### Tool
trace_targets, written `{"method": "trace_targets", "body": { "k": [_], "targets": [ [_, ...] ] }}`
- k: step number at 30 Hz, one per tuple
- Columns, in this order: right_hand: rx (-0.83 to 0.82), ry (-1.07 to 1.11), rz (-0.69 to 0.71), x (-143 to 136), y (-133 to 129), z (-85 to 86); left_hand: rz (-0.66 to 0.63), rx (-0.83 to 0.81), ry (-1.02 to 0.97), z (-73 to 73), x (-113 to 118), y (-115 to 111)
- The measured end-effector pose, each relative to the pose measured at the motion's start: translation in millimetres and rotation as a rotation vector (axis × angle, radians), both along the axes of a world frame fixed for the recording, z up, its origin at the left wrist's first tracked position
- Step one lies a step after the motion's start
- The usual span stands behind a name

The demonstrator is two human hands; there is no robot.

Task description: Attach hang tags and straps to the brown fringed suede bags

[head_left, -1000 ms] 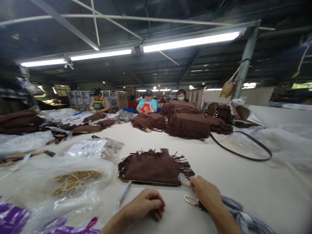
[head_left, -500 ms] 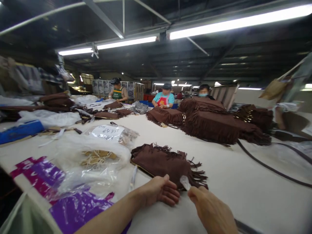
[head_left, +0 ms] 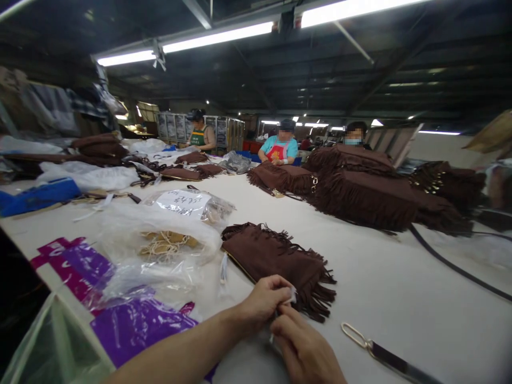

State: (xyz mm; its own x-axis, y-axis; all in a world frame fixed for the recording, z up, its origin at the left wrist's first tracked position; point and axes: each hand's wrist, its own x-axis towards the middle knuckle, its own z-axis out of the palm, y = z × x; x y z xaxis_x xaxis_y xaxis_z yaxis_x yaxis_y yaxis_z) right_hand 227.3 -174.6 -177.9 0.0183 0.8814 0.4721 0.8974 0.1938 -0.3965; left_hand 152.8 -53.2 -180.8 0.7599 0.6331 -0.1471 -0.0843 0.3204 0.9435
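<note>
Left grip (head_left: pixel 267 300) and right grip (head_left: pixel 301 341) close together, fingers (head_left: pixel 279 281) bent inward.

Tube lights (head_left: pixel 220 37) are blazing overhead, burning out to plain white, while the roof (head_left: pixel 256 80) behind is lying in gloom! The pale tabletop (head_left: pixel 372 277) is taking a soft, even light, the purple plastic (head_left: pixel 136 328) is flashing sharp glints, and the brown fringed bag (head_left: pixel 276 250) is swallowing brightness. Wide-angle distortion is stretching the edges, and that hanging bag (head_left: pixel 493 134) at far right is blurring.
</note>
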Motion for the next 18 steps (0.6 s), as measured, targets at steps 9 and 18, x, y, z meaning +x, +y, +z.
{"method": "trace_targets", "body": {
  "k": [9, 18],
  "targets": [
    [-0.05, 0.357, -0.063, 66.8, 3.7, 1.4, -0.125, 0.365, 0.01, 17.7, -14.9, 2.0],
    [-0.005, 0.448, -0.087, 58.5, 9.4, 4.7, -0.099, 0.551, 0.128, 14.9, -18.3, 17.9]
  ]
}}
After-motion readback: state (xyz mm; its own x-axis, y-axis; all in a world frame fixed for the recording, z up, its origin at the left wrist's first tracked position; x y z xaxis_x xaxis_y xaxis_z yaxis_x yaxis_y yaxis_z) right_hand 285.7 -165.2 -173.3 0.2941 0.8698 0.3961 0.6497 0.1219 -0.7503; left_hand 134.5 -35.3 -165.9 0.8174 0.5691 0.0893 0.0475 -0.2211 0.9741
